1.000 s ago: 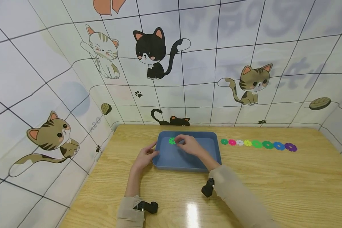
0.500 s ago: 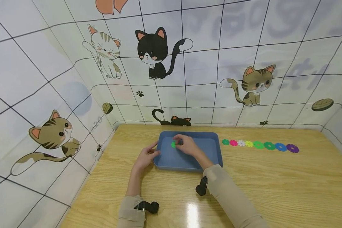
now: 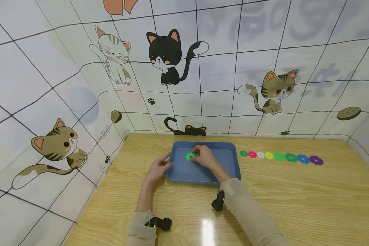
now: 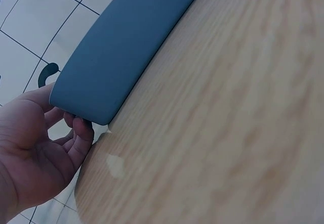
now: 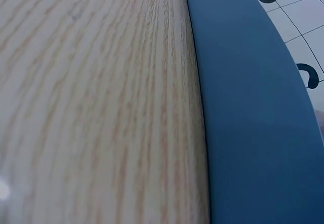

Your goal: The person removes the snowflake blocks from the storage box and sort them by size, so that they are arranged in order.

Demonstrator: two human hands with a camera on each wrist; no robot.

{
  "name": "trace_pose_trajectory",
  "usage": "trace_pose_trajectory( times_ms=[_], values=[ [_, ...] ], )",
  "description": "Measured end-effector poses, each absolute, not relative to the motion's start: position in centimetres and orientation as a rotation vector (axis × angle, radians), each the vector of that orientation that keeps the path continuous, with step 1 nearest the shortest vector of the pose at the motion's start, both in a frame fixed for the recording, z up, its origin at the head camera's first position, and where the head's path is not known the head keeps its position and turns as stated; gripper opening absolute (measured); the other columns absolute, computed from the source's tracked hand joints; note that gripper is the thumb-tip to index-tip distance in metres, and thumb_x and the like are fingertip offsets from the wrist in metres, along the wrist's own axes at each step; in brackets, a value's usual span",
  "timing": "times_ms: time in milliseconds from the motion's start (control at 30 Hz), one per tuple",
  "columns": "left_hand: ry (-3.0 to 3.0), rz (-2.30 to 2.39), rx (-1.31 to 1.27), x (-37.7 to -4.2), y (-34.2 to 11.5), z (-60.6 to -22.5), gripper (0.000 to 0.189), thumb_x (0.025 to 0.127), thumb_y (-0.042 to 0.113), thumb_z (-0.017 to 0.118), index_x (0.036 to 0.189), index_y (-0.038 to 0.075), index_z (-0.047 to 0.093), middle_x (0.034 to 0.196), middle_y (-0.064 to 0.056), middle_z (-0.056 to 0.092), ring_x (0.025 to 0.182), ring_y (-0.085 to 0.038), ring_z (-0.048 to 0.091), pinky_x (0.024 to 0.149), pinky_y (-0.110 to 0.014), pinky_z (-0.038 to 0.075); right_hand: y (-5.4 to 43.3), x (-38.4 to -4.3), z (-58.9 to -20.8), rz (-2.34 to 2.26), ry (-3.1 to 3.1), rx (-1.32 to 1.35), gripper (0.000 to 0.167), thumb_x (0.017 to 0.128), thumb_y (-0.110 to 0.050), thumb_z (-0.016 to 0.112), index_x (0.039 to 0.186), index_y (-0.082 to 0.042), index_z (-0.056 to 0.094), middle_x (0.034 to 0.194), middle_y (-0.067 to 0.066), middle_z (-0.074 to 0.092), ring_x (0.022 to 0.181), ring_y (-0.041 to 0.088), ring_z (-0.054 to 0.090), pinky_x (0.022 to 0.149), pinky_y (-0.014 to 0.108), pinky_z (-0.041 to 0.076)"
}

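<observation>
A blue tray [image 3: 203, 177] lies on the wooden table. My left hand [image 3: 155, 171] holds its left end; in the left wrist view, the thumb of the left hand [image 4: 30, 153] reaches over the rim and the fingers curl at the lower corner of the tray [image 4: 111, 67]. Inside the tray, toward its left, is a bright green flower-shaped plastic disc [image 3: 189, 156]. My right hand [image 3: 204, 157] pinches its right edge between thumb and forefinger. The right wrist view shows the outer wall of the tray [image 5: 253, 102], which hides most of that hand.
Right of the tray, a row of several flower discs runs along the table, from a small green disc [image 3: 244, 153] to a larger purple disc [image 3: 316, 160]. A wall covering [image 3: 218, 102] printed with cats stands behind the wooden table [image 3: 295, 198].
My right hand has moved slightly, and the green disc has shifted a little toward the front of the tray and turned more into view. The left hand stays on the tray.
</observation>
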State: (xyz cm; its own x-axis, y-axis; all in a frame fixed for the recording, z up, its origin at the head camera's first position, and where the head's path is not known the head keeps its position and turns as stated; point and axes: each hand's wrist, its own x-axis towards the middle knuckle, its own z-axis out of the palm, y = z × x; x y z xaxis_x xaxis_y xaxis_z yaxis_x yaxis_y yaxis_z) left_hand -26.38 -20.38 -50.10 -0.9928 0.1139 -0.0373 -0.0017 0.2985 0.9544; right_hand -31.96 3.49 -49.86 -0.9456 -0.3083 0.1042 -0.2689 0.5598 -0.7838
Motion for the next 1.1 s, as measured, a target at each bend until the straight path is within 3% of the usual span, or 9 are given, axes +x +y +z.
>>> trace_pose_trajectory(
  times_ms=[167, 367, 800, 1100],
  values=[
    [2.461, 1.813, 0.101, -26.6, -20.5, -50.7, 0.057, 0.096, 0.007, 0.068, 0.149, 0.005, 0.049, 0.095, -0.012, 0.062, 0.081, -0.016, 0.054, 0.065, -0.025, 0.045, 3.8, -31.8, -49.7, -1.482, 2.678, -0.476, 0.019, 0.090, -0.006, 0.076, 0.105, -0.001, 0.065, 0.092, 0.009, 0.065, 0.075, 0.018, 0.062, 0.070, 0.033, 0.053],
    [2.377, 1.881, 0.089, -26.5, -20.4, -50.6, 0.058, 0.095, 0.004, 0.068, 0.150, 0.006, 0.049, 0.090, -0.010, 0.057, 0.070, -0.014, 0.047, 0.059, -0.024, 0.040, 4.9, -31.5, -49.4, -1.668, 2.579, -0.395, 0.013, 0.096, -0.009, 0.070, 0.106, 0.000, 0.067, 0.087, 0.009, 0.069, 0.069, 0.018, 0.065, 0.063, 0.032, 0.054],
    [2.413, 1.847, 0.086, -26.5, -20.6, -50.6, 0.058, 0.096, 0.007, 0.068, 0.150, 0.007, 0.049, 0.093, -0.010, 0.059, 0.069, -0.014, 0.047, 0.059, -0.024, 0.040, 8.9, -30.6, -47.2, -1.893, 2.426, -0.386, 0.025, 0.098, -0.010, 0.067, 0.117, 0.007, 0.065, 0.099, 0.018, 0.070, 0.088, 0.045, 0.067, 0.078, 0.050, 0.056],
    [2.412, 1.832, 0.105, -26.5, -20.6, -50.8, 0.059, 0.097, 0.009, 0.067, 0.152, 0.006, 0.046, 0.097, -0.012, 0.059, 0.069, -0.014, 0.046, 0.059, -0.025, 0.041, 12.8, -29.7, -46.5, -1.944, 2.381, -0.348, 0.033, 0.099, -0.014, 0.067, 0.120, 0.011, 0.061, 0.103, 0.021, 0.069, 0.083, 0.032, 0.069, 0.080, 0.047, 0.057]
  ],
)
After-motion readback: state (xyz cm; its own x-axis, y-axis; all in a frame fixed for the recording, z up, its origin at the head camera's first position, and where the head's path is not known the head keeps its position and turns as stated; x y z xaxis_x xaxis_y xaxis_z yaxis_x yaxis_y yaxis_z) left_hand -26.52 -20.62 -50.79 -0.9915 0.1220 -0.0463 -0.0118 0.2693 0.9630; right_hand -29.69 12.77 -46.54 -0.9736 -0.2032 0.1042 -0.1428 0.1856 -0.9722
